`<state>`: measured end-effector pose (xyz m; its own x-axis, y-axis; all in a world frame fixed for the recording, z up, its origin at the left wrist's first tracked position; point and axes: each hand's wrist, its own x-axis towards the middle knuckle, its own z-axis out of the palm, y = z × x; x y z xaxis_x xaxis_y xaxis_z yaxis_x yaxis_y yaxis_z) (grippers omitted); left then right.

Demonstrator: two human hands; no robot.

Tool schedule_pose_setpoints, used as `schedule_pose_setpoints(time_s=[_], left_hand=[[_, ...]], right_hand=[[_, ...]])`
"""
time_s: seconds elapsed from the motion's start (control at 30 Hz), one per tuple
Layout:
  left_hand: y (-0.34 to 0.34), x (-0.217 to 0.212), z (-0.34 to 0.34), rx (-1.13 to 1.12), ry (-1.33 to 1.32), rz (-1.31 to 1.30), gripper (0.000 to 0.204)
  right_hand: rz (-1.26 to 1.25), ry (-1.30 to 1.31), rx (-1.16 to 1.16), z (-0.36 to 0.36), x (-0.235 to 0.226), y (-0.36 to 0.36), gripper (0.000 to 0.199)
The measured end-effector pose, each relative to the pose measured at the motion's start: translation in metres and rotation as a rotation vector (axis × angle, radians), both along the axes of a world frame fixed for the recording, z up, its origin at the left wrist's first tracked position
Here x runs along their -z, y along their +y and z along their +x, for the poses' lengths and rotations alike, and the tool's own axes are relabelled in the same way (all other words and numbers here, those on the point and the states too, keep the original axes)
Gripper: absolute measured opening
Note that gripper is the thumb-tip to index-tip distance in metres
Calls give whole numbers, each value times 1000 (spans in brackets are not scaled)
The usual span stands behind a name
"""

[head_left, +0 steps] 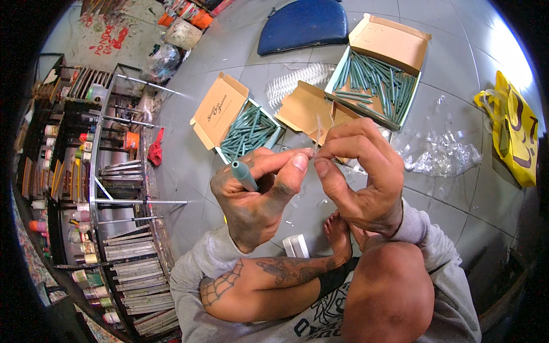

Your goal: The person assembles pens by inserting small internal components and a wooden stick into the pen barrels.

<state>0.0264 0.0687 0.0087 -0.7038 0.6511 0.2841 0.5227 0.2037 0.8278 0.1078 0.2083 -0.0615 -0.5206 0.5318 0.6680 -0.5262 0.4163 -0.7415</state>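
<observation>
My left hand (257,200) is closed round a dark green pen (245,176), whose tapered end points up and away. Its thumb and forefinger are pinched together at the fingertips. Close against them, my right hand (366,177) pinches a thin clear plastic piece (319,132) that sticks up between the hands. Where the fingertips meet, the piece's lower end is too small to make out. Beyond my hands stand a cardboard box (220,114) of green pens on the left and a larger open box (413,100) of the same pens on the right.
Between the boxes lie an open cardboard flap (306,111) and a ribbed clear plastic tray (294,83). Crumpled clear plastic (443,154) and a yellow bag (512,134) lie rightward. A blue cushion (303,28) is farther off. A metal-framed rack (97,166) flanks the left; a small white box (295,246) sits near my legs.
</observation>
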Motion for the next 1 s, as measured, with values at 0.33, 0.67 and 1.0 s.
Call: schedule_pose_setpoints(time_s=[0.33, 0.67, 1.0], left_hand=[[0, 5, 0, 13, 72, 8, 16], [-2, 12, -12, 223, 853, -114, 43], [-3, -12, -1, 224, 646, -239, 29]], right_hand=[[-247, -59, -198, 3, 9, -1, 12], [-670, -229, -416, 14, -8, 3, 17], [-834, -256, -597, 18, -2, 9, 10]])
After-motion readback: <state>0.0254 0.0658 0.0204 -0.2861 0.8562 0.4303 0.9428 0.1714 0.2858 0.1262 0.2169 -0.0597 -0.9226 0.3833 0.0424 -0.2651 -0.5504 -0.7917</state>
